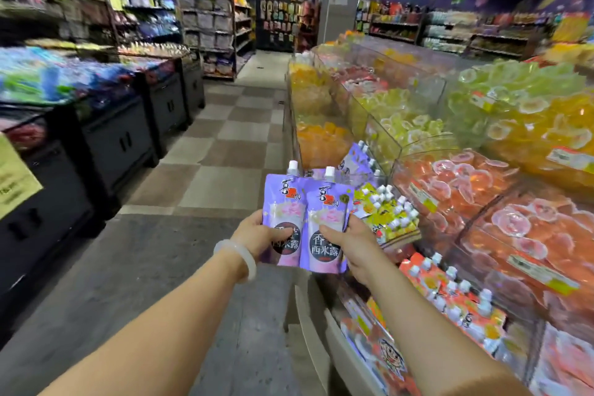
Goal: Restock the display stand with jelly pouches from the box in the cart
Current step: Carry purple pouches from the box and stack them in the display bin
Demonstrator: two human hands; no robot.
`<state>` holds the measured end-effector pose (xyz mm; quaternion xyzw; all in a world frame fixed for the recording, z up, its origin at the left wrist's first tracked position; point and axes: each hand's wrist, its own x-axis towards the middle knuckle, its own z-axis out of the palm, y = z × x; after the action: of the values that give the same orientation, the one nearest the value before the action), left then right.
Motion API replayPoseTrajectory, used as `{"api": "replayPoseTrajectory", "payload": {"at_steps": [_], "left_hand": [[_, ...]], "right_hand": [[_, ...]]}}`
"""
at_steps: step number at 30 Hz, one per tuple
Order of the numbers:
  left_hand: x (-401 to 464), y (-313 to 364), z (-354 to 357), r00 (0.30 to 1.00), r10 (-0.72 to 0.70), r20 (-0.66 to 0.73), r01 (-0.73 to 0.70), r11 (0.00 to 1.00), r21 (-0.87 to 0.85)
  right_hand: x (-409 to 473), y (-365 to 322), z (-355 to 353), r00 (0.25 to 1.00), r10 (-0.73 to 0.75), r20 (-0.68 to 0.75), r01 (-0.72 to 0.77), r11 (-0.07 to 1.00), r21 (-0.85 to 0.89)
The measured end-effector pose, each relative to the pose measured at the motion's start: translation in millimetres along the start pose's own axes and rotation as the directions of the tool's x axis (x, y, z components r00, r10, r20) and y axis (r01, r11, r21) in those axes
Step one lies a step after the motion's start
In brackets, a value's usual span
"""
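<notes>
I hold two purple jelly pouches with white caps upright in front of me. My left hand (260,236) grips the left purple pouch (283,202) and my right hand (353,246) grips the right purple pouch (326,206); the pouches overlap slightly. They hover at the near left edge of the display stand (395,151), just left of a compartment of yellow pouches (385,212). More purple pouches (356,159) lie in the compartment behind. The cart and box are out of view.
Clear bins of orange, yellow and green jelly cups (456,177) fill the stand on my right. Orange pouches (450,296) sit in a near compartment. Black display counters (112,138) line the left side of a checkered-floor aisle (225,145). Shelving stands at the back.
</notes>
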<state>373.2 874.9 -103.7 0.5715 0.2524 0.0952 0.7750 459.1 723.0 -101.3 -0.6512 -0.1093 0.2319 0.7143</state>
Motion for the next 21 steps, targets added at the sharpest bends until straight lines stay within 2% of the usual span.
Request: {"api": "replayPoseTrajectory", "payload": {"at_steps": [6, 13, 17, 21], "left_hand": [[96.4, 20.5, -55.9, 0.998, -0.039, -0.043, 0.036, 0.998, -0.048], [212.9, 83.1, -97.0, 0.999, -0.030, 0.045, 0.029, 0.999, 0.017], [269.2, 96.7, -98.6, 0.994, -0.052, 0.101, 0.047, 0.998, 0.051], [319.9, 98.4, -83.3, 0.984, -0.076, 0.162, 0.065, 0.995, 0.076]], "right_hand": [[97.1, 10.1, 63.2, 0.999, -0.005, -0.045, 0.003, 0.999, -0.048], [204.2, 2.4, 117.2, 0.985, -0.033, -0.169, 0.037, 0.999, 0.023], [244.1, -5.3, 122.5, 0.978, -0.057, -0.199, 0.059, 0.998, 0.007], [288.3, -10.0, 106.3, 0.960, -0.078, -0.270, 0.042, 0.990, -0.135]]}}
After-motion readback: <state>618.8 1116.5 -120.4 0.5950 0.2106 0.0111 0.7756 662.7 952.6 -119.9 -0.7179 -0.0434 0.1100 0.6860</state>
